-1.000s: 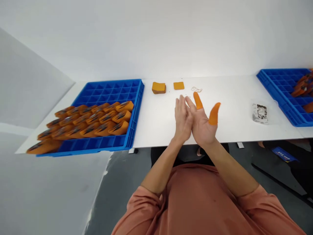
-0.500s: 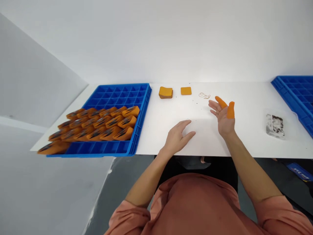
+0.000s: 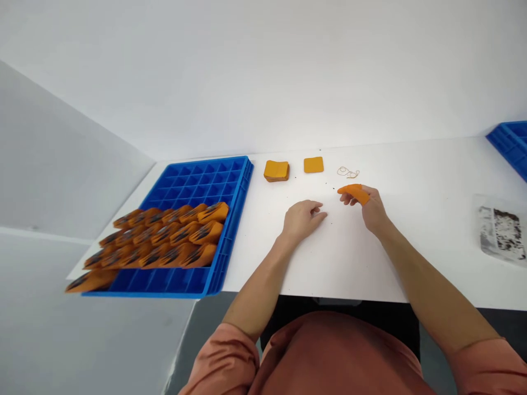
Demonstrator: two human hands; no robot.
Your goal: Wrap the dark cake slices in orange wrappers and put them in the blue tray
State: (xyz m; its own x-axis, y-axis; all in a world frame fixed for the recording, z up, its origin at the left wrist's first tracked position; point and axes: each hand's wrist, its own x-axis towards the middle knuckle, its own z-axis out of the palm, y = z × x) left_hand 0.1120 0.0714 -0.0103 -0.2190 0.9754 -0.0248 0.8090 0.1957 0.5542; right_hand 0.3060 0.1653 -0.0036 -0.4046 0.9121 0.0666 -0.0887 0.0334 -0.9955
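Scene lit brightly and evenly by diffuse light, white bench (image 3: 428, 274) slightly washed out, only a faint soft shadow seen beside the left hand (image 3: 302, 219), frame edges stretched by wide-angle distortion, blue plastic tray (image 3: 230, 186) skewed, orange pieces (image 3: 164, 241) softened by slight blur

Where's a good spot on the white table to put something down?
Open table lies between the right hand and the printed packet, and between the left hand and the blue tray. The tray's near half is crowded with orange pieces.

The orange finger cots (image 3: 353, 193) on the right hand (image 3: 373, 213) blur together (no telling how many), and the far blue tray (image 3: 511, 144) is cut off by the edge.
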